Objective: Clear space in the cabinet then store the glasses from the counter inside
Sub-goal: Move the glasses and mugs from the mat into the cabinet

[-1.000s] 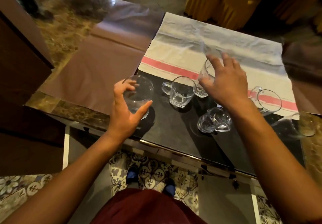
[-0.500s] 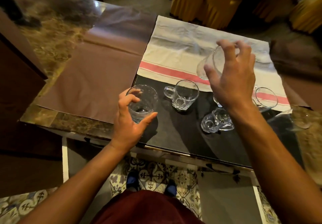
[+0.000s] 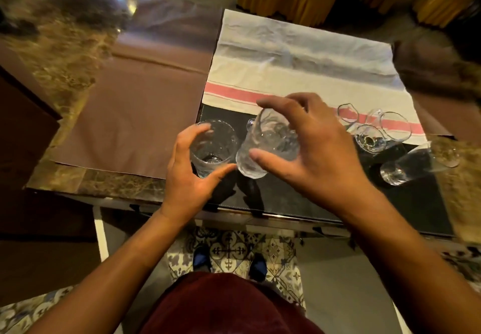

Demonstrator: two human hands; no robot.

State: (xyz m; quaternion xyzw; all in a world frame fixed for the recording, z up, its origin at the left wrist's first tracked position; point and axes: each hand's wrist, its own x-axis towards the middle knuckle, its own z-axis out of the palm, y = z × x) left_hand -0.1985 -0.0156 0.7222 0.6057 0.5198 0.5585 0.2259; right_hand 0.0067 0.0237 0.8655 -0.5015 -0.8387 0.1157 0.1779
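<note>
Two glasses are in hand at the counter's (image 3: 109,182) near edge, left hand (image 3: 191,169) curled round a tumbler (image 3: 213,147), right hand (image 3: 312,151) clasping a tilted glass (image 3: 265,149), others (image 3: 374,136) standing beyond; the gathering step, next needing a steady carry to the cabinet.

A white cloth (image 3: 299,73) with a pink stripe lies on the brown-veined marble counter (image 3: 65,55).

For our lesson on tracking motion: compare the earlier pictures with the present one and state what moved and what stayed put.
The right hand has lifted its glass off the striped cloth and carried it nearer and leftward, tilted, beside the glass that the left hand still holds. The mugs to the right stay on the counter.
</note>
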